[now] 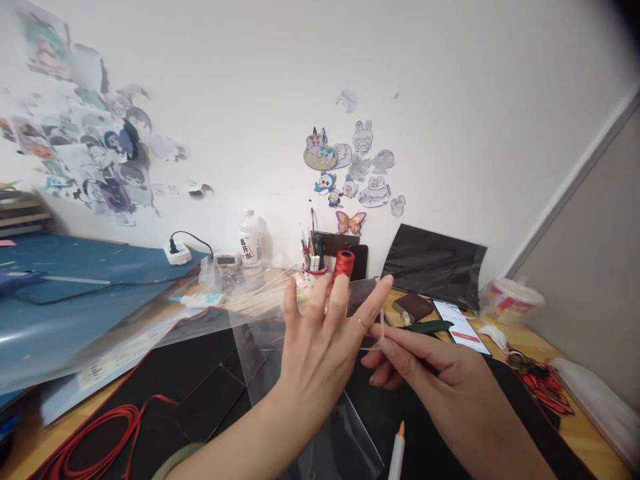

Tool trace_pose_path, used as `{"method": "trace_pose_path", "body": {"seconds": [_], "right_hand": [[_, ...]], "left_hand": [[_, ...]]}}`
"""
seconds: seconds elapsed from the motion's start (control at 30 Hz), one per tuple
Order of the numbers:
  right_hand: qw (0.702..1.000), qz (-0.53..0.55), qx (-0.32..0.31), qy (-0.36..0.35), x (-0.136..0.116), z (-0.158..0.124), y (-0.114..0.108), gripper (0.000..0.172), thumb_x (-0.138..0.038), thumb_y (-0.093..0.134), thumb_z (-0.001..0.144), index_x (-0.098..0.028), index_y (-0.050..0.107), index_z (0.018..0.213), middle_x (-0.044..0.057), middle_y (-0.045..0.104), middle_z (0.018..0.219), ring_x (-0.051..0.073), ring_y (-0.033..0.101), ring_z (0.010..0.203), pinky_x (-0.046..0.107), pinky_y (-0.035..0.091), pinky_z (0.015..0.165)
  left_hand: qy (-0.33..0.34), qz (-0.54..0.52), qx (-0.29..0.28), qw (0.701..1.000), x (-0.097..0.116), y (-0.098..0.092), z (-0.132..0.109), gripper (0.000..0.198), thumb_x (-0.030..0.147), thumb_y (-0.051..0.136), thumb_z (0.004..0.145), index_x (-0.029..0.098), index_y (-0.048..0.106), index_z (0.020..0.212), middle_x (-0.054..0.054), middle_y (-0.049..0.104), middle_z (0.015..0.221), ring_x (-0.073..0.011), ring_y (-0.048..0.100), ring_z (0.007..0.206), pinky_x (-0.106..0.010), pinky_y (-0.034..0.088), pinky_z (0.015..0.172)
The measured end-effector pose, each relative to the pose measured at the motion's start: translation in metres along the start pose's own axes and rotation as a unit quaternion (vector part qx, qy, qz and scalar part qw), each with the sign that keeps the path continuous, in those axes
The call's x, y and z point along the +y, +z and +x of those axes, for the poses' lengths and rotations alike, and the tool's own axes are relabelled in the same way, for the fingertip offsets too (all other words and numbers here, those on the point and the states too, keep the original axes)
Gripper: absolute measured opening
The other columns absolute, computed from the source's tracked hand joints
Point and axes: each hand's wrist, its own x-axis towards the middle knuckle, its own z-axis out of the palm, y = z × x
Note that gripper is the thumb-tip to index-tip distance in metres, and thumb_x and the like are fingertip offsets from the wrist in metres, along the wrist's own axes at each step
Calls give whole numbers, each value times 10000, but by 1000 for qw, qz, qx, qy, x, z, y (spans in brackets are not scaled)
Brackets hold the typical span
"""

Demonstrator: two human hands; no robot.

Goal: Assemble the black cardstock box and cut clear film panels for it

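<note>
My right hand (440, 373) pinches the edge of a small clear plastic piece (367, 293) between thumb and forefinger. My left hand (323, 327), a thin gold ring on one finger, is raised beside it with its back to me and its fingers spread. The left forefinger reaches across the plastic near the right fingertips; the left thumb is hidden. Below both hands, a larger clear plastic sheet (345, 433) lies on the black mat (210, 360). An orange-tipped marker (397, 453) lies near the right wrist.
A pen cup (315, 272), red thread spool (343, 265) and water bottle (250, 243) stand along the wall. A lit phone (463, 327) and paper tub (515, 297) are at right. Coiled red cord (107, 440) lies at lower left, below a glue tube (200, 300).
</note>
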Motion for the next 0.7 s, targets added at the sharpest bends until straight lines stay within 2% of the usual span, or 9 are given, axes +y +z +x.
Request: {"method": "trace_pose_path", "body": {"seconds": [0.5, 0.7], "right_hand": [[999, 14, -15, 26, -1, 3, -1, 217, -307, 545, 777, -229, 719, 879, 8, 694, 643, 111, 626, 529, 184, 536, 504], [998, 13, -3, 54, -3, 2, -2, 190, -306, 561, 770, -207, 718, 811, 4, 688, 627, 97, 619, 533, 161, 520, 513]], "left_hand": [[-1, 20, 2, 1000, 2, 1, -1, 489, 233, 411, 871, 344, 314, 1338, -99, 391, 1180, -254, 367, 1143, -550, 188, 1012], [-2, 4, -8, 1000, 2, 1, 0, 465, 240, 393, 882, 342, 329, 1331, -110, 389, 1171, -262, 369, 1134, -554, 230, 991]]}}
